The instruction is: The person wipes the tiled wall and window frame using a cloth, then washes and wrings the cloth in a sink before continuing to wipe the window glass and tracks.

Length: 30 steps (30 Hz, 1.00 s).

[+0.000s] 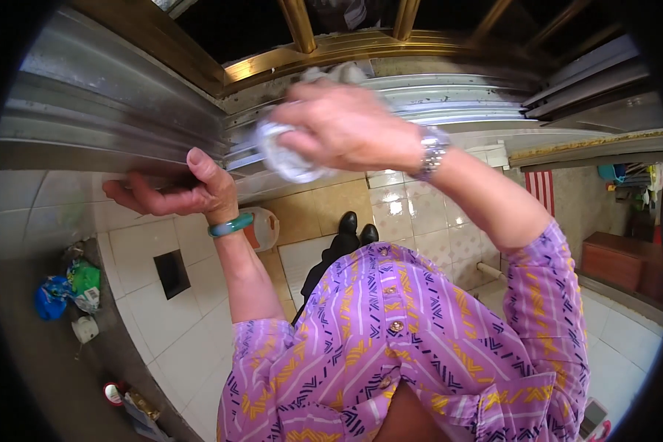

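Note:
My right hand point(335, 125), with a metal watch at the wrist, is blurred over the left part of a silvery metal window track point(449, 99). Its fingers are closed on a white bunched cloth point(291, 156); motion smears its exact form. Beside the lower edge of the grey metal window frame point(74, 140), my left hand point(180, 193) has its thumb up and its fingers stretched out, holding nothing that shows. A green bangle point(230, 225) rings that wrist. Part of the left fingers lies in shadow, and I cannot tell whether they touch the frame.
Brass-coloured bars point(298, 26) stand beyond the track. Below are a tiled floor point(398, 210), a pale plastic container point(264, 228) and a dark square opening point(172, 274). Blue and green bags point(83, 283) lie at the left. A reddish-brown box point(619, 264) stands at the right.

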Each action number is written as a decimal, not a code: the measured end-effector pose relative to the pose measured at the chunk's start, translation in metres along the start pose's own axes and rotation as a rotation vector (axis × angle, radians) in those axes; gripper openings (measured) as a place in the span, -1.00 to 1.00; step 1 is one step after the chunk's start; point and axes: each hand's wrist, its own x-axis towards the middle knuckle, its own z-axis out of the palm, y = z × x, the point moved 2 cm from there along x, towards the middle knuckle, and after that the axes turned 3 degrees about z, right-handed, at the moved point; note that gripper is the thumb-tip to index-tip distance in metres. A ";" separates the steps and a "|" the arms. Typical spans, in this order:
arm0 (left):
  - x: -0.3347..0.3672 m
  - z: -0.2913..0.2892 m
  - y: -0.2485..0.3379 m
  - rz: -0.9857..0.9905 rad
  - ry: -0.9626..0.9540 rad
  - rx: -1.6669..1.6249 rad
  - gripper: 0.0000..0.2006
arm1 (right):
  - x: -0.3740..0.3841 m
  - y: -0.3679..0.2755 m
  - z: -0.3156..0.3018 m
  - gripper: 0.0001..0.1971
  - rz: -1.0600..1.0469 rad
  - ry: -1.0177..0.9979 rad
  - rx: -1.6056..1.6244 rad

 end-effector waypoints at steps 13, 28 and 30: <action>0.000 0.005 0.004 0.048 0.039 0.069 -0.31 | 0.079 0.011 0.013 -0.72 -0.346 0.516 -0.313; -0.001 -0.010 -0.002 0.087 0.054 0.113 -0.38 | 0.013 0.056 -0.095 -0.61 0.300 0.407 0.030; -0.001 -0.007 0.004 0.061 -0.015 0.161 -0.38 | 0.038 0.037 -0.115 -0.58 0.263 0.780 0.424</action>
